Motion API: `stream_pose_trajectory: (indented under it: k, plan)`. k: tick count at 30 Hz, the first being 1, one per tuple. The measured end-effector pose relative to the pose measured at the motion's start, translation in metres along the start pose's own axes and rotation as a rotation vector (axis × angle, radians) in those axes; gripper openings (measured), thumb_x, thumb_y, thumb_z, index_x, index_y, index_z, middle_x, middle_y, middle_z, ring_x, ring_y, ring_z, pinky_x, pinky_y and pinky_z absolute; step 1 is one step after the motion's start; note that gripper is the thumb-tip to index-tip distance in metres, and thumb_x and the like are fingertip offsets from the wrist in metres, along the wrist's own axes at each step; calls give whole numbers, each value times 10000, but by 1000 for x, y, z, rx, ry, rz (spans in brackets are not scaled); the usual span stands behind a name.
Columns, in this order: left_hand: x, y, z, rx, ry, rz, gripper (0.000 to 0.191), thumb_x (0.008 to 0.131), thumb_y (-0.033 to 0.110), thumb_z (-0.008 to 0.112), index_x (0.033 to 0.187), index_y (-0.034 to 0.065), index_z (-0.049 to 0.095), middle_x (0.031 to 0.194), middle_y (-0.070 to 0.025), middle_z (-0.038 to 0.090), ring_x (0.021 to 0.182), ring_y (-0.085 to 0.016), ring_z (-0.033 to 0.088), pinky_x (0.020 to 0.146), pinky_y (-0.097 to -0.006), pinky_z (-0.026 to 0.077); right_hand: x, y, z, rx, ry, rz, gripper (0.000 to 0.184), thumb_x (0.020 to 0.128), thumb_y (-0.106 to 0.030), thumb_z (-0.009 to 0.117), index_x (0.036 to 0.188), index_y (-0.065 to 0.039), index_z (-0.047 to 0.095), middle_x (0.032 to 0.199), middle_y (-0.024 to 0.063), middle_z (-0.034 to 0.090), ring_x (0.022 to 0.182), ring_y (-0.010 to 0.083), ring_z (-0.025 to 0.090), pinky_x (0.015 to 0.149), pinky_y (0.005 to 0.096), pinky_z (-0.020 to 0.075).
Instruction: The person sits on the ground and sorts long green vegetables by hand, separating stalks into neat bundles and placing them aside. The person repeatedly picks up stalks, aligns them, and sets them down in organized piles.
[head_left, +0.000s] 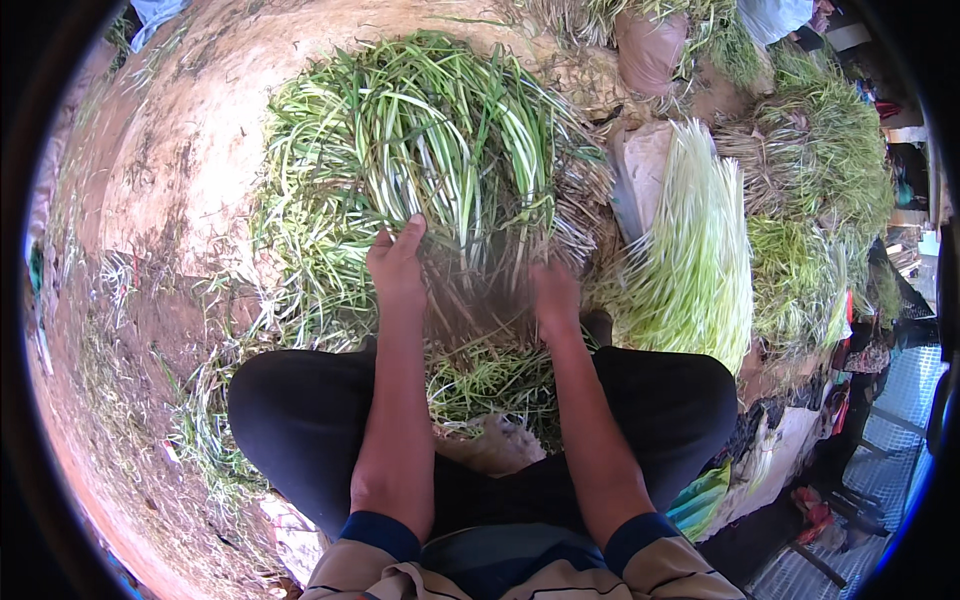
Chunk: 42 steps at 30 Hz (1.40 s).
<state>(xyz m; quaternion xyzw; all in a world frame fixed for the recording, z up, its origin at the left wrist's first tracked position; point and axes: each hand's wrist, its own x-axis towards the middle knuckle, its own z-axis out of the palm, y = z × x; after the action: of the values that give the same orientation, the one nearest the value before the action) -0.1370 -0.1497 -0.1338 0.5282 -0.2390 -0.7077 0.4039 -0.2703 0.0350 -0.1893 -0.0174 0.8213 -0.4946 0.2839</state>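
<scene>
A large heap of long, chive-like green stalks (450, 127) lies on the ground before me, leaves arching over its far side. My left hand (397, 259) is closed around some stalks at the heap's near edge, its thumb pressed along them. Blurred by motion, my right hand (555, 300) is at the root ends (574, 225) on the right of the heap. Its fingers are curled, but what lies within them cannot be made out. Brownish stalk bases stretch blurred between the two hands. Loose green trimmings (495, 382) cover the ground between my knees.
To the right lies a neat bundle of pale yellow-green stalks (697, 255), beside a whitish sheet (645, 165). More heaps of greens (817, 150) stand farther right. A pinkish plastic bag (651, 52) is at the back. Scattered leaf scraps (112, 337) litter the earth on the left.
</scene>
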Motion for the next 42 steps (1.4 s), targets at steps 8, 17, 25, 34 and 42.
stream_pose_trajectory:
  k: [8,17,25,34,42]
  plan:
    - [19,10,8,-18,-281,65,141,929,125,810,977,42,705,917,-41,737,795,-125,668,753,-306,542,16,11,-15,-264,-36,-106,303,989,-239,710,1103,42,686,919,62,670,808,159,583,726,335,477]
    - [23,-19,-39,474,62,-2,422,932,143,760,1243,-90,596,811,-30,602,668,-99,512,592,-296,424,-23,-29,-15,-608,319,-436,468,852,-308,724,1257,-79,682,1206,175,658,1135,393,606,985,486,473]
    - [-74,96,0,349,-278,309,562,977,57,698,1485,-69,494,1467,-255,570,1391,-283,527,1134,-367,432,-21,-39,16,-772,20,-406,621,794,-290,855,1274,-71,527,1246,212,604,1176,439,582,1000,586,438]
    - [-111,226,-17,649,-501,608,319,991,49,688,1305,-7,685,1168,-43,729,938,-70,622,871,-238,517,10,-27,1,-709,34,-387,425,859,-184,733,1221,-70,543,1069,257,651,936,492,667,772,572,536]
    - [-86,216,-51,587,-360,408,294,967,53,685,1250,-26,694,1042,-36,714,930,-94,626,830,-260,521,3,-74,-46,143,-87,-144,120,909,-98,651,999,-20,633,713,39,577,574,120,523,534,337,447]
